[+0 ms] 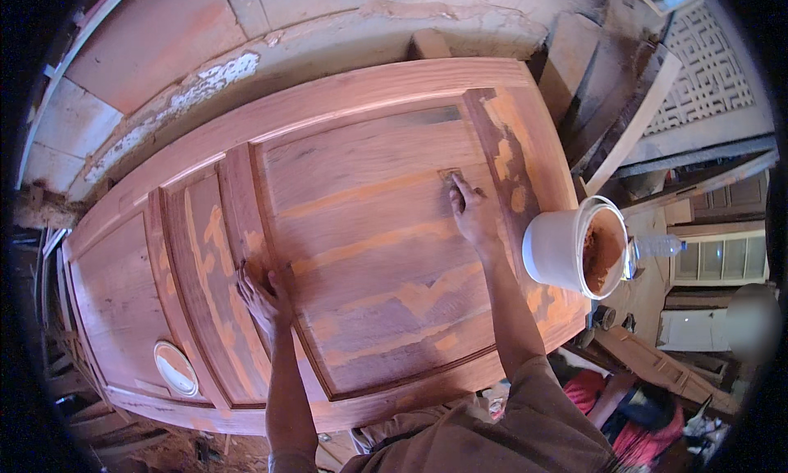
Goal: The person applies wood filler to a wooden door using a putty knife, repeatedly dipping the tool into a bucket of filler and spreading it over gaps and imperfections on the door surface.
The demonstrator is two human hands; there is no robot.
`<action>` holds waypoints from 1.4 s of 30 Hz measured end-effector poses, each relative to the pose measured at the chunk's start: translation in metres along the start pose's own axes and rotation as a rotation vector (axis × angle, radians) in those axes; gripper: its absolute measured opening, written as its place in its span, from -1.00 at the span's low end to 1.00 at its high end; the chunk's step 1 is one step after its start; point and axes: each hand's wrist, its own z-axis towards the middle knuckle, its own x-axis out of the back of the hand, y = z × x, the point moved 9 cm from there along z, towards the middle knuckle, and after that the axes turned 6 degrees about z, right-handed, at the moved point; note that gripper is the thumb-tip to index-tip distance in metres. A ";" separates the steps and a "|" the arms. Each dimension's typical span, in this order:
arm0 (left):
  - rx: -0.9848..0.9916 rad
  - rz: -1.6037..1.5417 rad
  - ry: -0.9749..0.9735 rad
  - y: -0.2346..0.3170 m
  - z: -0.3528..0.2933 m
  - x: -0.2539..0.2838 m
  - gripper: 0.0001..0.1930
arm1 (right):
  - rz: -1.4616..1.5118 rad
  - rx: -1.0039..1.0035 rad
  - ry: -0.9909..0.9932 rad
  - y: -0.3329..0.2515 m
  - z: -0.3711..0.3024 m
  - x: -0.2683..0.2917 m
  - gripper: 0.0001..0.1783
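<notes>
A wooden panelled door (369,251) lies flat before me, with orange filler smeared in streaks across its panels and rails. My right hand (474,210) is on the large panel, near its far right corner. Its fingers grip a small flat scraper (449,175) pressed to the wood, mostly covered by the fingertips. Farther left, my left hand (264,301) rests on the rail beside the large panel, its fingers apart and holding nothing. A patch of filler shows on the wood just beyond those fingers.
A white bucket (554,243) with orange-brown filler inside stands on the door's right end. A round white lid (176,369) lies on the left part. Past the right end are a plastic bottle (657,245), wooden boards (636,120) and a person in red (648,432). A wall runs along the far side.
</notes>
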 end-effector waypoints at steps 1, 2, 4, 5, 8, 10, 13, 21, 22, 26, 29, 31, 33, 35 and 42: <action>-0.004 -0.005 0.001 0.002 0.002 0.003 -0.45 | -0.059 -0.015 -0.018 0.000 0.005 -0.002 -0.58; -0.009 -0.014 0.004 0.003 0.002 0.003 -0.45 | -0.121 -0.029 -0.033 -0.001 0.010 -0.003 -0.59; 0.006 -0.003 -0.010 -0.008 -0.003 -0.005 -0.45 | -0.156 -0.014 -0.040 0.002 0.012 -0.015 -0.59; 0.009 -0.001 -0.016 -0.010 -0.003 -0.007 -0.45 | -0.085 -0.001 -0.026 0.005 0.011 -0.021 -0.59; -0.036 0.012 0.023 -0.005 -0.002 -0.005 -0.46 | -0.044 0.063 0.002 0.013 0.008 -0.024 -0.60; -0.029 -0.002 0.004 0.000 0.000 -0.001 -0.46 | -0.075 0.120 0.014 0.008 0.004 -0.013 -0.60; -0.028 -0.038 0.012 0.007 0.006 0.000 -0.46 | -0.194 -0.075 -0.201 0.015 0.011 0.004 -0.61; -0.041 0.003 0.005 -0.004 -0.001 -0.012 -0.45 | -0.051 0.027 0.013 0.020 0.010 -0.006 -0.59; -0.037 0.002 -0.002 -0.006 -0.002 -0.014 -0.46 | -0.049 0.022 0.012 0.026 0.007 -0.008 -0.59; -0.006 0.021 -0.053 -0.020 -0.009 -0.022 -0.47 | -0.170 -0.077 -0.154 0.029 0.008 -0.002 -0.59; -0.015 0.025 -0.003 -0.008 -0.004 -0.011 -0.47 | -0.150 -0.084 -0.149 0.024 0.019 0.013 -0.60; 0.006 0.003 -0.015 -0.003 -0.002 -0.010 -0.47 | -0.104 -0.068 -0.081 0.028 0.022 0.018 -0.60; 0.015 -0.016 -0.022 -0.004 -0.001 -0.011 -0.47 | -0.166 0.013 -0.088 0.022 0.023 0.009 -0.61; 0.013 -0.037 -0.028 -0.007 -0.002 -0.014 -0.47 | -0.175 -0.034 -0.103 0.029 0.019 0.006 -0.62; 0.064 -0.054 -0.027 -0.014 -0.004 -0.007 -0.47 | -0.207 0.098 -0.296 0.028 0.033 0.020 -0.59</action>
